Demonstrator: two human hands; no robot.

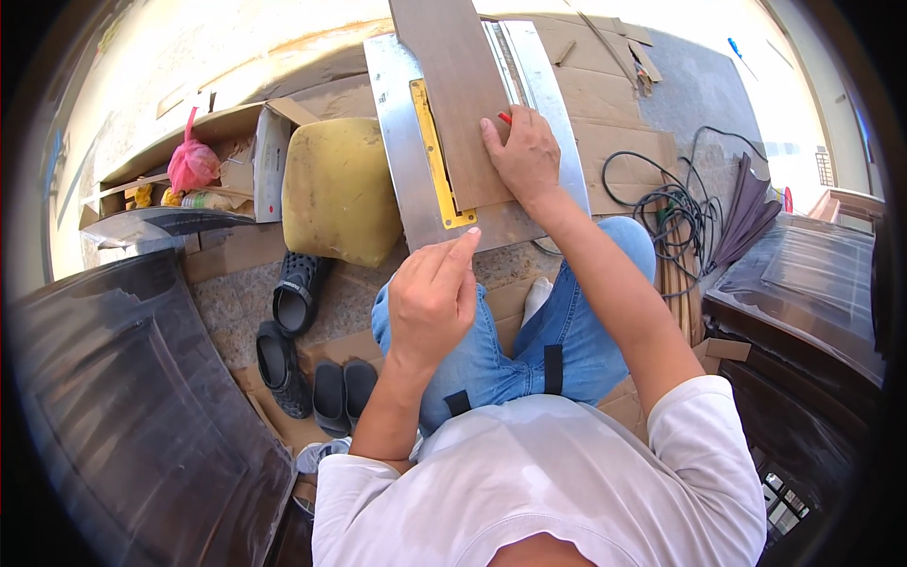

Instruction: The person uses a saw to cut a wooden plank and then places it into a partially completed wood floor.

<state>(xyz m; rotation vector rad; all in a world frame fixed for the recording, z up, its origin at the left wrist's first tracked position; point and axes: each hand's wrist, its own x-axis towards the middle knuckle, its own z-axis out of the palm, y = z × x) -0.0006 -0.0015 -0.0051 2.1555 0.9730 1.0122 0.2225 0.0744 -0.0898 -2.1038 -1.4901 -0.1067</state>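
Note:
A flat brown wooden board (452, 90) lies on a silver metal saw table (553, 123). Beside the board's left edge, a yellow slotted insert (430, 142) is set into the metal. My right hand (527, 156) grips the board's right edge, thumb on top and fingers curled over the side. A small red thing (504, 118) shows by those fingers; its kind is unclear. Just off the table's near edge, below the insert, is my left hand (430, 298), with its index finger stretched out and nothing visible in it. The table's underside is hidden.
A yellow worn seat cushion (340, 194) stands left of the table, with an open cardboard box (269, 156) beyond it. Dark clogs (295, 293) and slides (329, 397) lie nearby. A coiled black cable (675, 222) is at right. Dark glossy panels (142, 406) flank me.

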